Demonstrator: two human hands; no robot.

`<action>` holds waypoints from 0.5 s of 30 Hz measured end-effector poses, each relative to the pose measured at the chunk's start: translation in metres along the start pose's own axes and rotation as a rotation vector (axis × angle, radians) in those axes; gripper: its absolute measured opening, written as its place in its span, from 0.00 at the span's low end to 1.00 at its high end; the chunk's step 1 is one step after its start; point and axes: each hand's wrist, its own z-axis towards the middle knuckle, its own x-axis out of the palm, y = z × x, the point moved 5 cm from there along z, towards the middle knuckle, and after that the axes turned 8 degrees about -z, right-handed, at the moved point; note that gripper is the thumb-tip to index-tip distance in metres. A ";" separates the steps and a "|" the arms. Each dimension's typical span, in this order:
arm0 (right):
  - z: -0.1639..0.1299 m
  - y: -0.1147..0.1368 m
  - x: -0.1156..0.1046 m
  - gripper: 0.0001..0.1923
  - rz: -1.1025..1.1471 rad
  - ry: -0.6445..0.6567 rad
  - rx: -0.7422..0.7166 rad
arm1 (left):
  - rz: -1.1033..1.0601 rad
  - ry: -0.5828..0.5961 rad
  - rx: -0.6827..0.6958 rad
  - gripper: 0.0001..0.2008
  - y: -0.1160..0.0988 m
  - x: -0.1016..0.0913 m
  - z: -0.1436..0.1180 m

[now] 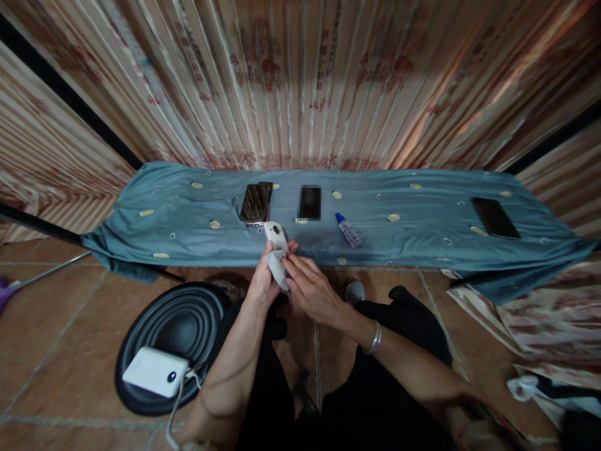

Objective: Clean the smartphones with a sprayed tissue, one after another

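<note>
Over the front edge of the cloth-covered bench, my left hand (261, 282) is closed around a white phone (274, 232), whose back with a round dark camera faces up. My right hand (312, 285) presses a whitish wipe (277, 269) against the lower part of that phone; its fingers are bent over the wipe. Just beyond my hands lie dark phones (256, 202), seemingly stacked. Behind them to the right is a dark flat item (310, 202), partly blurred out. A small bottle with a blue cap (348, 230) rests right of my hands.
The bench carries a blue patterned cloth (422, 241). Another dark phone (495, 217) lies at its right. A striped curtain (310, 81) hangs behind. On the floor at left, a white power bank (154, 371) with a cable sits on a black ribbed round object (178, 313).
</note>
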 end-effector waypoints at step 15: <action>0.010 -0.024 -0.007 0.26 0.039 0.003 0.100 | 0.083 0.064 0.062 0.20 0.031 -0.006 0.002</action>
